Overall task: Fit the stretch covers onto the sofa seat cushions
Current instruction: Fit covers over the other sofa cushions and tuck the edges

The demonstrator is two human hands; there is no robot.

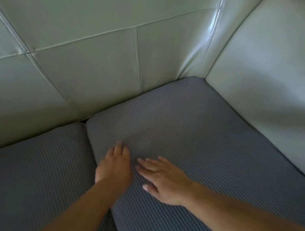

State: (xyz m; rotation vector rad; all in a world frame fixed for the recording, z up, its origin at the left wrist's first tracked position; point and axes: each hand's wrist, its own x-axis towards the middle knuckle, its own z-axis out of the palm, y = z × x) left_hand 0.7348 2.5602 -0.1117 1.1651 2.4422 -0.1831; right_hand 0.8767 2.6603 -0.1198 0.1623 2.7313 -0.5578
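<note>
Two seat cushions sit side by side in a pale leather sofa, both wrapped in a grey ribbed stretch cover. The right cushion fills the corner by the armrest; the left cushion lies beside it, with a narrow seam between them. My left hand rests flat on the right cushion near its left edge, fingers straight and together. My right hand lies flat on the same cushion just to the right, fingers spread. Neither hand holds anything.
The sofa backrest of stitched pale leather rises behind the cushions. The padded armrest bounds the right cushion. A small dark gap shows where the cushions meet the backrest.
</note>
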